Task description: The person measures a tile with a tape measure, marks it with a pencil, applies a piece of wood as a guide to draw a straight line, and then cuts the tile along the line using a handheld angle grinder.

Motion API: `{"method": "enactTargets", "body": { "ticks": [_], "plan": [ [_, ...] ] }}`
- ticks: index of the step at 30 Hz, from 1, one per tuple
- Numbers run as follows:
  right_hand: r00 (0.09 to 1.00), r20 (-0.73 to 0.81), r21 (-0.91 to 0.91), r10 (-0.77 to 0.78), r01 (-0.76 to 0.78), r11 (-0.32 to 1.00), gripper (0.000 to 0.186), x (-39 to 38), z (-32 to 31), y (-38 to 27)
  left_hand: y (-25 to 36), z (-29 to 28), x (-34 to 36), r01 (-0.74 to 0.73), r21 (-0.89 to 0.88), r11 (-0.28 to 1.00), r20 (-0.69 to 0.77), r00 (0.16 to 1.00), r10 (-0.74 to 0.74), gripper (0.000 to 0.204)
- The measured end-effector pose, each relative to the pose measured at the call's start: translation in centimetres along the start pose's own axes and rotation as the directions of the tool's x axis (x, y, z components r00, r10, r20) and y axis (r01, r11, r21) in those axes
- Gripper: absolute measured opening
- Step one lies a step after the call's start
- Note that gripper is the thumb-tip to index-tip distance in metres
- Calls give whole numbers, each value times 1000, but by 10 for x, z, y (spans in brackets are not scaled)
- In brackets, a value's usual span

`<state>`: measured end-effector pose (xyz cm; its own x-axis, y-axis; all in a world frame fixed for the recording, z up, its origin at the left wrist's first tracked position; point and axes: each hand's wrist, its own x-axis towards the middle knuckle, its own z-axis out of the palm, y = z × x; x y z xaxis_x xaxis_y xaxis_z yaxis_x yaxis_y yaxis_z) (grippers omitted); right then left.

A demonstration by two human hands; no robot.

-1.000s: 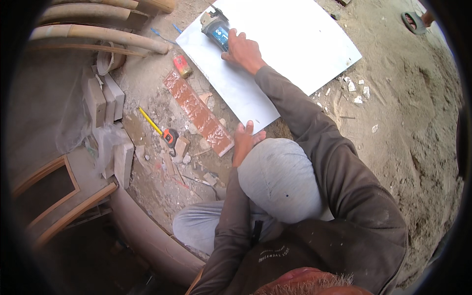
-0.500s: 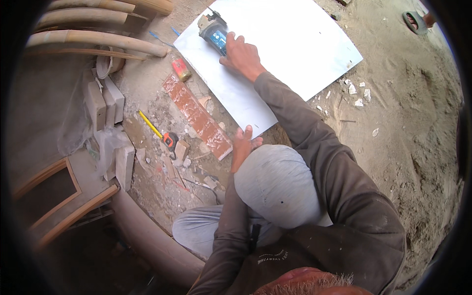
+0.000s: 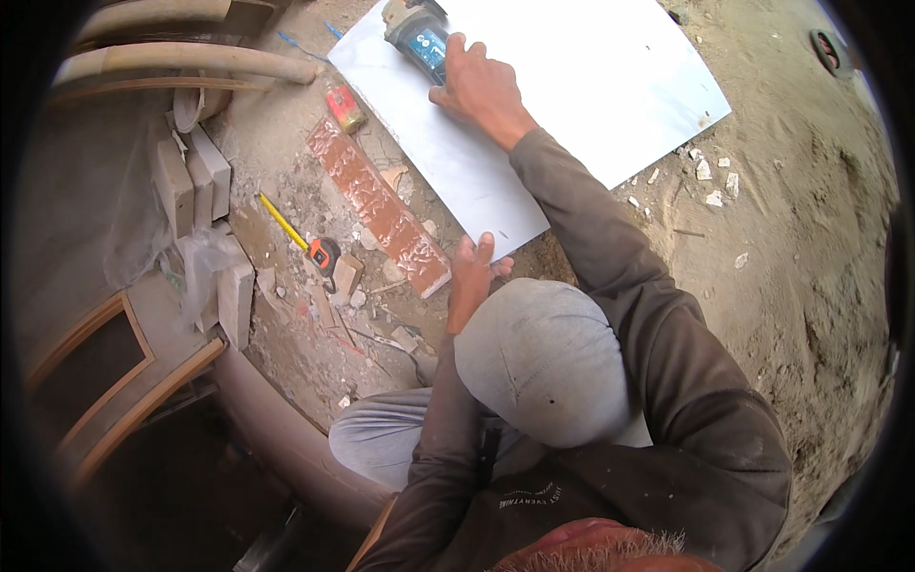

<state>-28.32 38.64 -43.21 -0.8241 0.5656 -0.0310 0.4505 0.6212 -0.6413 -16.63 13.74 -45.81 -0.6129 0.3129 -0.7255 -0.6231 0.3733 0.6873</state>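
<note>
White and smooth, a broad slab (image 3: 620,105) is spread beneath the right hand (image 3: 484,92), and its near corner is met by the left hand (image 3: 472,276). An angle grinder (image 3: 424,48), blue and dark grey, is grasped by the right hand around its rear end; its head is pointed away from that hand, toward the slab's far left edge, and is partly cut off by the border of the view. Whether the disc is touched to the slab cannot be told. The left hand is set against the corner with its thumb raised; whether the corner is truly pinched cannot be told. Just left of that hand, a brown strip (image 3: 376,205) is laid, and a tape measure (image 3: 324,254) is left farther out with its yellow blade drawn. White chips (image 3: 703,170) are scattered to the right of the right hand. By judgement, the grinder is being positioned over the slab while the corner is steadied; a firm right-hand grip and steady left-hand support appear to be called for next.
</note>
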Motion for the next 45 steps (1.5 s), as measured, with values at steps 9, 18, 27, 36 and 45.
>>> {"method": "enactTargets", "body": {
  "ticks": [9, 18, 27, 36, 45],
  "plan": [
    [993, -107, -3, -51, 51, 999, 77, -5, 12, 10, -4, -1, 2, 41, -16, 999, -8, 999, -41, 42],
    [999, -39, 24, -24, 25, 999, 82, -14, 2, 10, -5, -1, 4, 21, -22, 1000, -14, 1000, -21, 45],
    [994, -90, 7, -55, 56, 998, 81, -22, 4, 17, -8, -4, 7, 7, -7, 1000, -5, 1000, -7, 48],
    [986, -140, -7, -93, 93, 996, 79, -31, 7, 24, -7, -4, 7, 9, 18, 1000, -4, 1000, -9, 50],
    [983, -155, -21, -102, 100, 995, 76, -37, 9, 27, -10, -4, 9, -5, 3, 1000, -6, 1000, 5, 49]
  ]
}}
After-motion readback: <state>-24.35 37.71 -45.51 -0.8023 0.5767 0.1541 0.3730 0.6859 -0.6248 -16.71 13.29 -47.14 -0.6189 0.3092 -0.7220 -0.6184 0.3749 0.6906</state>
